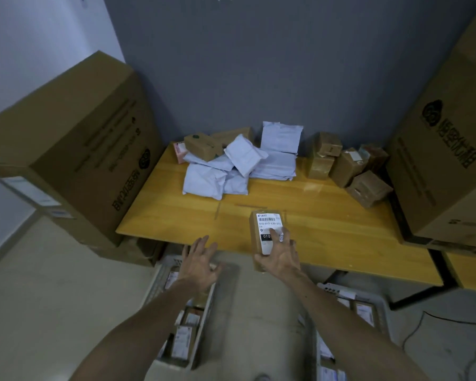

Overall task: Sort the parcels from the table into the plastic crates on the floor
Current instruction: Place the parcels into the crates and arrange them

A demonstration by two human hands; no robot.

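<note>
Cartons flank wooden table [341, 229]: left carton [74, 149], right carton [445, 149]. Left crate [154, 287] and right crate [379, 301] on floor below near edge, both holding labelled parcels. White mailers [245, 158] piled at table back, brown boxes [349, 166] right of them. Labelled brown parcel [267, 221] at near table edge, gripped by right hand [279, 257]. Left hand [198, 266] empty, fingers spread, above left crate.

Left grip [199, 264] spread wide; right grip [279, 257] clasps a parcel [267, 222].

Parcel sorting room, stacked cartons [74, 149], heaped parcels [231, 166], floor crates [155, 287]
</note>
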